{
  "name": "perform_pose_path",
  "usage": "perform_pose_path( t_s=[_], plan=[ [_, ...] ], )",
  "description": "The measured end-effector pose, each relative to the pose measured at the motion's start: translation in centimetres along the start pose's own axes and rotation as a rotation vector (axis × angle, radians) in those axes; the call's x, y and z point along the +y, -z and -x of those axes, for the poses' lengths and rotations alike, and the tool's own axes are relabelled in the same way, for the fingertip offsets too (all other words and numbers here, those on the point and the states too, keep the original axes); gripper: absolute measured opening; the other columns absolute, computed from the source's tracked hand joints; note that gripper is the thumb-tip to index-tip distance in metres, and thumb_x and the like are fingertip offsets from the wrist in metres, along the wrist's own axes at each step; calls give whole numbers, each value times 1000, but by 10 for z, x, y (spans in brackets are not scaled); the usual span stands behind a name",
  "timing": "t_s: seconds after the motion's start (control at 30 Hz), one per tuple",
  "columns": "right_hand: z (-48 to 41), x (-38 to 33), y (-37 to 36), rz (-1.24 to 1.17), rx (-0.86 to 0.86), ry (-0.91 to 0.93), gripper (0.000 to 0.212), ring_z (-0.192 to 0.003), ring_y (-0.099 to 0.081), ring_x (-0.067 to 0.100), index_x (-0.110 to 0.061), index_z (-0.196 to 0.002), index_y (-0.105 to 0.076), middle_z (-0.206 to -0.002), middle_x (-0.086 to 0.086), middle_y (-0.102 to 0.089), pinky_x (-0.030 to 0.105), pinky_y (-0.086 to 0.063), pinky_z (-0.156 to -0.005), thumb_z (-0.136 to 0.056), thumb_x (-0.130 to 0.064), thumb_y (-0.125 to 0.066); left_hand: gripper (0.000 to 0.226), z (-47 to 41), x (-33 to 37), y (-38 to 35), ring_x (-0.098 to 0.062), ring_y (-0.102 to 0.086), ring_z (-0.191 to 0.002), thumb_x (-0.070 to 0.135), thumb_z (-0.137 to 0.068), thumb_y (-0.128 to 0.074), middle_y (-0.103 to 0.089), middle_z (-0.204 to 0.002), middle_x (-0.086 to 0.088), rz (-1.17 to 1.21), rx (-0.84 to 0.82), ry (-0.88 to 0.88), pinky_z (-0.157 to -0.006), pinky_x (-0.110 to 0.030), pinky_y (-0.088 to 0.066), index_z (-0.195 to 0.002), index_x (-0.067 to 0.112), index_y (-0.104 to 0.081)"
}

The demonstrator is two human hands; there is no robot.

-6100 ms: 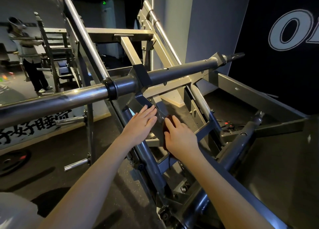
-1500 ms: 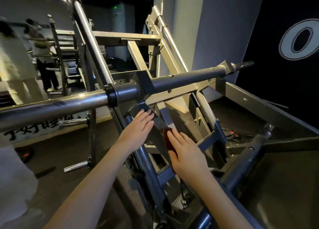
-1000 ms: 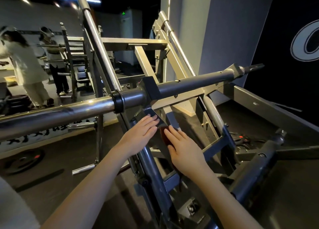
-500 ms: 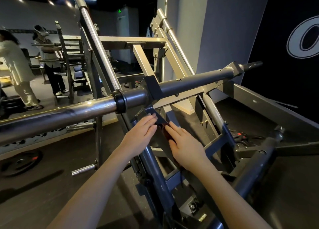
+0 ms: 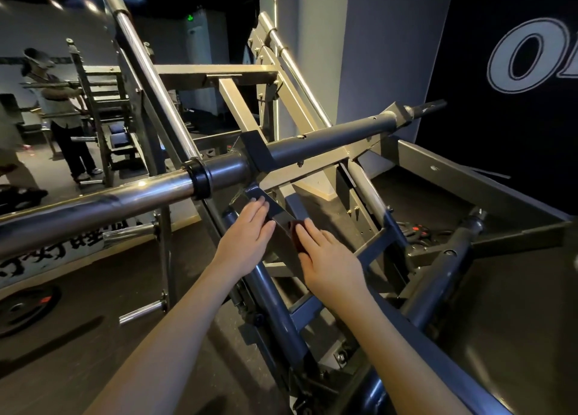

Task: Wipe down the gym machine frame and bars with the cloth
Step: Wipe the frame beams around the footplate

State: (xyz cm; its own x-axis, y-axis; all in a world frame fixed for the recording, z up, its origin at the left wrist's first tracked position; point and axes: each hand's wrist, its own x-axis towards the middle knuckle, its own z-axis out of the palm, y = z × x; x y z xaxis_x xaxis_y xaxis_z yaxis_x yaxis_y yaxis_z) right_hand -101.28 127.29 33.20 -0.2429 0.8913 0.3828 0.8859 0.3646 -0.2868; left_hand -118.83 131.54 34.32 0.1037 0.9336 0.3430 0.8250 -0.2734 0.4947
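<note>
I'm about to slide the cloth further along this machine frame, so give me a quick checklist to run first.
1. Cloth under right hand: ok, pressed flat on the angled plate.
2. Left hand braced: ok, flat on the same plate, beside the cloth.
3. Horizontal bar overhead: ok, apart from both hands.
4. Other person clear: ok, far off at another rack.
5. Plate wiped clean: cannot tell.

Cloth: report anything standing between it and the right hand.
Nothing visible does. The right hand lies directly on the dark red cloth, pressing it against the slanted frame plate; the left hand rests on that plate beside it, clear of the cloth.
</note>
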Motion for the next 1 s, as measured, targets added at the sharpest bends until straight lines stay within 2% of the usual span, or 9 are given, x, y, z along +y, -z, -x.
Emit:
perform_pose_path(
  t_s=[0.1,0.17,0.27,0.37,0.47,0.6,0.73,0.93,1.0],
  plan=[
    [5,-2,2,23,-19,-2,59,-136,-36,16,-29,-153,-12,-158,-6,-21,35,-43,-104,-101,-35,-40,56,2,7,-1,-9,-6,-149,33,-104,-36,-12,-163,4,-48,4,12,-122,-35,-14,-154,17,-17],
    [32,5,9,68,-17,-20,62,-139,-31,15,-29,-153,-10,-159,-6,-20,34,-35,-110,-101,-34,-42,56,3,12,-3,-11,-4,-150,35,-105,-34,-10,-163,3,-90,14,39,-122,-39,-13,-155,16,-16],
    [72,19,17,96,-29,-74,63,-143,-24,13,-31,-153,-7,-161,-9,-13,31,-28,-114,-101,-34,-43,56,5,17,-5,-11,0,-150,39,-105,-28,-7,-164,3,-150,-11,58,-123,-40,-4,-155,18,-15],
    [69,23,17,55,-18,-83,60,-139,-32,13,-29,-153,-12,-160,-7,-18,32,-35,-111,-101,-35,-41,53,21,25,-9,-7,2,-149,40,-105,-24,-11,-163,8,-226,-81,-57,-122,-38,6,-154,23,-19],
    [51,17,15,-5,18,-90,57,-132,-42,14,-26,-153,-17,-158,-5,-25,33,-44,-102,-102,-36,-39,51,40,37,-16,-3,3,-148,41,-105,-23,-12,-162,11,-180,-144,-161,-121,-34,9,-153,26,-22],
    [75,20,15,77,30,-101,59,-136,-39,17,-25,-152,-19,-158,-3,-25,34,-38,-107,-100,-33,-45,50,51,42,-23,-2,2,-148,40,-105,-24,-12,-162,11,-179,-119,-179,-119,-29,9,-153,26,-23],
    [121,35,18,120,47,-208,62,-137,-38,16,-28,-151,-21,-158,-6,-26,36,-35,-111,-97,-35,-50,52,50,38,-27,-1,1,-147,43,-103,-22,-14,-161,11,-192,-95,-189,-117,-26,10,-153,26,-24],
    [84,16,8,159,106,-209,58,-130,-47,20,-21,-150,-28,-153,2,-36,37,-41,-104,-98,-36,-49,49,53,35,-34,0,-2,-146,38,-105,-28,-20,-160,9,-114,-44,-192,-119,-29,3,-152,24,-28],
    [85,16,11,159,63,-204,58,-131,-44,20,-22,-151,-24,-155,1,-32,36,-39,-105,-99,-36,-47,49,52,34,-35,-4,-4,-148,37,-105,-28,-21,-160,8,-94,-42,-195,-120,-30,1,-152,23,-29]
  ],
)
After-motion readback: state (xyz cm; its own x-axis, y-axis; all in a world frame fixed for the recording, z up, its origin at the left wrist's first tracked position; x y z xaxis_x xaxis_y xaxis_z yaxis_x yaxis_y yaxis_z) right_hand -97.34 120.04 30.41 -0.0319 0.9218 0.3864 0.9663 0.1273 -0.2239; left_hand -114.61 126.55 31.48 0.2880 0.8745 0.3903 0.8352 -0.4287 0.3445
